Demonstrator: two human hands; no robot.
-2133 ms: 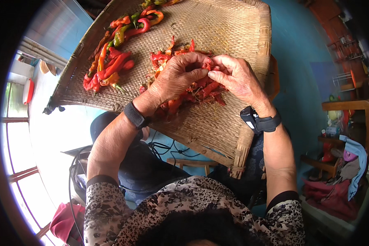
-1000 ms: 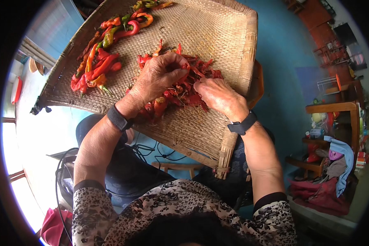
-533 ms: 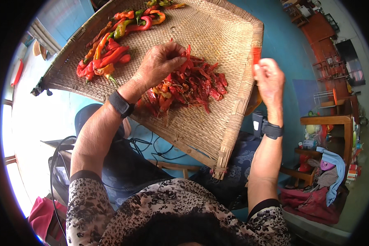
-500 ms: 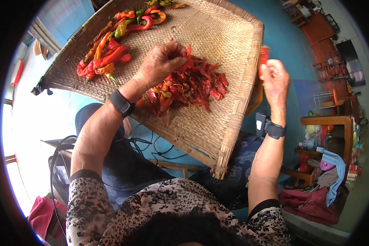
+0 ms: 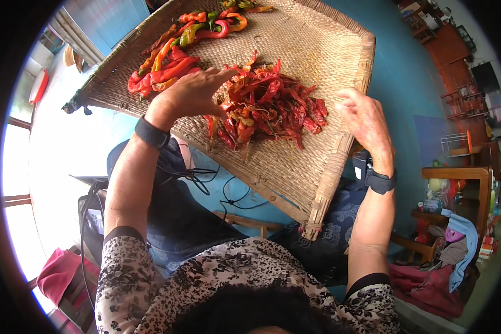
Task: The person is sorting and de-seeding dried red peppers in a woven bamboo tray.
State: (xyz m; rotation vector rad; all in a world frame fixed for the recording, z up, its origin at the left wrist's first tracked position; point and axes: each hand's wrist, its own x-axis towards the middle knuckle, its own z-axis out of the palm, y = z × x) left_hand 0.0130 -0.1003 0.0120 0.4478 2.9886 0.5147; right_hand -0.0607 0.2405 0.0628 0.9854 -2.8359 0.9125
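A woven winnowing tray [image 5: 300, 42] lies tilted before me, its near corner over my lap. Dried red chili peppers [image 5: 275, 106] are heaped at its middle. Smoother red, orange and green peppers [image 5: 175, 64] lie along its far left side. My left hand [image 5: 197, 92] is open at the left edge of the heap, thumb and fingers apart, with no pepper seen in it. Over the tray's right rim, my right hand [image 5: 366, 119] has loosely bent fingers pointing toward the heap, and nothing shows in them.
Black cables [image 5: 197, 178] hang below the tray, near a low wooden stool [image 5: 245, 221]. On the right is a wooden chair [image 5: 456, 173] with cloths and a light blue garment [image 5: 462, 245]. A pink cloth [image 5: 61, 273] lies at lower left.
My right hand has come back leftward to the rim, and the red pepper it held is gone from it. My left hand has opened from its pinch at the heap and shifted left and down.
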